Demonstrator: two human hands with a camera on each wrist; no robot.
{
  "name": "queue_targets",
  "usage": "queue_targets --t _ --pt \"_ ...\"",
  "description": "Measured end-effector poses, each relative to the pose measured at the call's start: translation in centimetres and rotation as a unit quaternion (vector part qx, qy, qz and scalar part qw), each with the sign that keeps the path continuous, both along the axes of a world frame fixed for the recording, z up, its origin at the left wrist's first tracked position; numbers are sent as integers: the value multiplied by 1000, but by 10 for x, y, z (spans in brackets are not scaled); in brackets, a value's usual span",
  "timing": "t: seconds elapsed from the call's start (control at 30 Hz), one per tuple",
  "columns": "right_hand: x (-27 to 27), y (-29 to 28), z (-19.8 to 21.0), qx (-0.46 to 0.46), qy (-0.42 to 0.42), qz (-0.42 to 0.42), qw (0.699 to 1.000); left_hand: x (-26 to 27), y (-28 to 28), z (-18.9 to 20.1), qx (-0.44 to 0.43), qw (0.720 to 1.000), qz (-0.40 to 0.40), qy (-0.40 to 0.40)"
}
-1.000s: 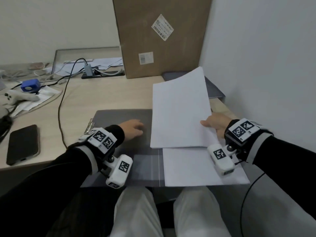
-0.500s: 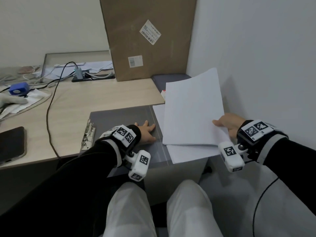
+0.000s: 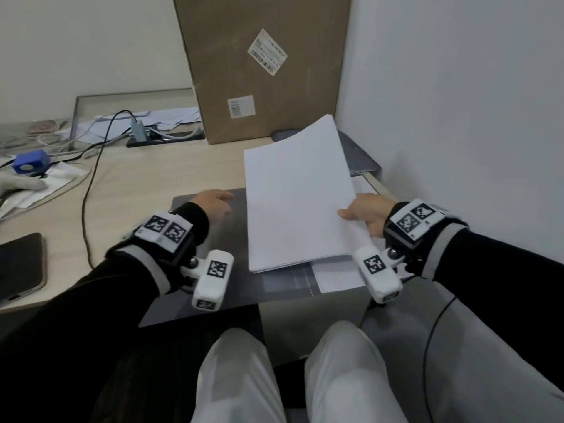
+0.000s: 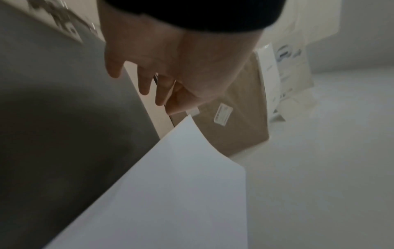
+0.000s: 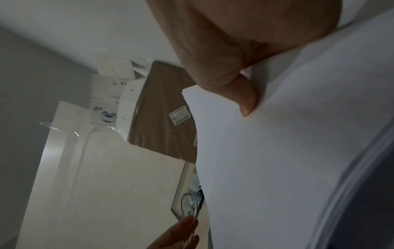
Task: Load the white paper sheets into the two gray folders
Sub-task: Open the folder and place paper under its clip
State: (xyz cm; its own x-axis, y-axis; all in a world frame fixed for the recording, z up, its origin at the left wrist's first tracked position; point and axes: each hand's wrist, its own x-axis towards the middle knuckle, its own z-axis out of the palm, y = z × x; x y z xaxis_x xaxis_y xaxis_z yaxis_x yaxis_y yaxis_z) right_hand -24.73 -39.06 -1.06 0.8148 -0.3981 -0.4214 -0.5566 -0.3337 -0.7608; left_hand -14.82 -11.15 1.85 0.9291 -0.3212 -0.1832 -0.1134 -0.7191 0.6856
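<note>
My right hand [image 3: 363, 213] pinches a stack of white paper sheets [image 3: 297, 193] at its right edge, thumb on top [image 5: 245, 99], and holds it tilted above the open gray folder [image 3: 219, 270] lying at the desk's front edge. More white sheets [image 3: 338, 277] lie on the folder's right half under the stack. My left hand [image 3: 215, 203] hovers over the folder's left half near its far edge, fingers relaxed and spread [image 4: 145, 84], holding nothing. A second gray folder [image 3: 357, 154] lies behind the stack against the right wall, mostly hidden.
A tall cardboard box [image 3: 259, 65] stands at the back by the wall. A black cable [image 3: 91, 184] crosses the desk on the left. A dark phone [image 3: 18, 267] lies at the front left. A blue device [image 3: 29, 161] and papers sit at the far left.
The right hand brought the paper stack leftward over the folder's right half. The left hand moved from the folder's middle toward its far left edge. The head view shifted.
</note>
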Motion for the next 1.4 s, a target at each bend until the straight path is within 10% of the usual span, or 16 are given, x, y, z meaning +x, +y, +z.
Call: queue_targets --t 0.3,0.4,0.9,1.13,1.4 --pt "8 112 23 -189 94 139 967 0 102 -22 -19 979 195 51" --pt "7 128 23 -249 143 211 934 -7 110 -31 -51 976 194 89" --pt "13 148 6 -127 97 178 971 -17 114 -33 -136 967 174 127" --pt "10 158 18 -294 143 277 903 -23 112 -35 -220 949 162 159" --pt "4 161 17 -281 140 267 911 -14 119 -44 -194 957 149 155"
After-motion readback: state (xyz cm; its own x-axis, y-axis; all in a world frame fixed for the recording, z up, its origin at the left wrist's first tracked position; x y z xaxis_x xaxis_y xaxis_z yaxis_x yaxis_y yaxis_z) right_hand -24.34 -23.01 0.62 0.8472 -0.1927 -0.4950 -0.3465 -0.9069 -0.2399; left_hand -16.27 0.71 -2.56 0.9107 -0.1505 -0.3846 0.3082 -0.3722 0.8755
